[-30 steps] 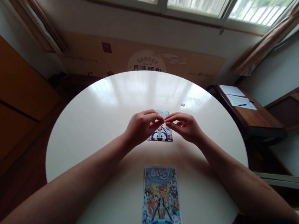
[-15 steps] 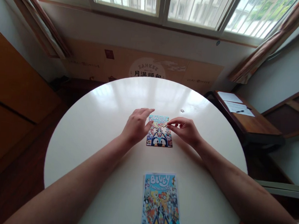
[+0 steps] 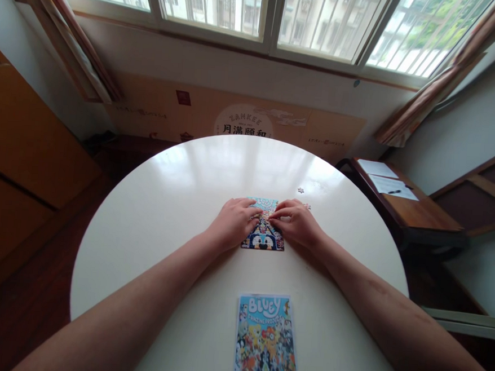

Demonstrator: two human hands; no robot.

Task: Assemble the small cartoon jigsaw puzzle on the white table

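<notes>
A small jigsaw puzzle (image 3: 263,242) lies flat on the white table, with a blue cartoon dog's face along its near edge and "BLUEY" lettering at the far edge. My left hand (image 3: 235,220) rests over its left side, fingers stretched out and apart, the tips on the picture. From the right, my right hand (image 3: 297,223) reaches over the puzzle with thumb and forefinger pinched on a puzzle piece, mostly hidden by the fingertips, at its middle right. Loose puzzle pieces (image 3: 307,206) lie just beyond the right hand, and a dark loose piece (image 3: 301,190) lies farther back.
A printed "BLUEY" picture sheet (image 3: 267,336) lies on the round white table (image 3: 165,202) near me. To the right stands a wooden side table (image 3: 427,212) with papers (image 3: 391,186) and a pen. A window and a large printed cardboard panel (image 3: 142,113) are behind.
My left hand has lowered onto the puzzle's left side. The right hand has moved inward from the right edge over the puzzle. Loose pieces beyond the right hand now show. The view has tilted slightly.
</notes>
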